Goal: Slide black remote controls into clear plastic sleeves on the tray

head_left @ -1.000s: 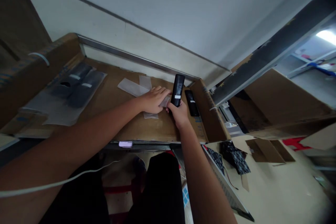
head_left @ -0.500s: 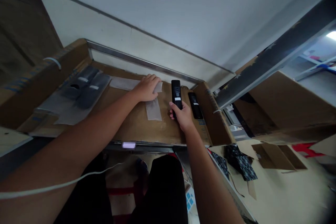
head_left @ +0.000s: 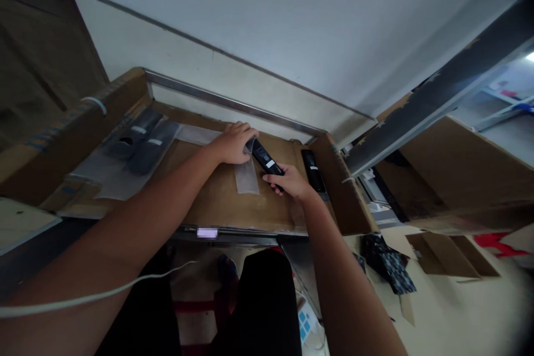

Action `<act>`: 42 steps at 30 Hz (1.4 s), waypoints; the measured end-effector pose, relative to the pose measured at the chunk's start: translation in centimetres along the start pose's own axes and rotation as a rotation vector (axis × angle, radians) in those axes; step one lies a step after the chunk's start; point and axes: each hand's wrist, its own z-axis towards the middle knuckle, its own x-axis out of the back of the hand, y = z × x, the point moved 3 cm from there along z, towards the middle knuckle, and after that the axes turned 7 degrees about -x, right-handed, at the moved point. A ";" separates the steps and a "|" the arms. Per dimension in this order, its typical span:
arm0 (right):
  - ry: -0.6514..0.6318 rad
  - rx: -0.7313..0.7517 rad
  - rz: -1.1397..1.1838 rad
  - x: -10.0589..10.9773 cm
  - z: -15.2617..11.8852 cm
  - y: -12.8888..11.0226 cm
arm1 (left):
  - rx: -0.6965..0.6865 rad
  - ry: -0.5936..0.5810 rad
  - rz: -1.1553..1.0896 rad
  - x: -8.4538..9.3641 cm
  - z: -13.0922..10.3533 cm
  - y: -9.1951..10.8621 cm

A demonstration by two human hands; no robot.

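Observation:
My right hand (head_left: 288, 181) is closed round the lower end of a black remote control (head_left: 265, 158) with a small white label. The remote tilts up and left, and its far end meets the mouth of a translucent plastic sleeve. My left hand (head_left: 236, 142) is closed on that sleeve; its fingertips are partly hidden. Under the left hand lie more flat plastic sleeves (head_left: 247, 178) on the cardboard. A second black remote (head_left: 312, 170) rests by the right cardboard wall. At the left, bagged dark remotes (head_left: 151, 147) lie side by side.
Cardboard with raised side walls (head_left: 348, 194) lines the work surface, against a pale panel (head_left: 233, 67). A white cable (head_left: 125, 287) crosses at lower left. Right of the bench are a large cardboard box (head_left: 454, 172) and, on the floor, an open carton (head_left: 448, 253).
My right hand has tilted the remote to the left and brought its top end to the sleeve in my left hand. The left hand stays in nearly the same place.

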 end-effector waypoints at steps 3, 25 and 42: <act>-0.018 -0.008 -0.013 0.1 -0.1 -0.3 | -0.030 0.056 -0.038 1.3 -0.1 1.1; 0.161 0.058 0.135 0.6 0.4 0.6 | 0.148 -0.046 0.037 -0.4 0.6 2.8; 0.354 0.110 0.213 0.0 0.2 0.8 | 0.073 0.166 -0.055 -2.0 1.5 4.1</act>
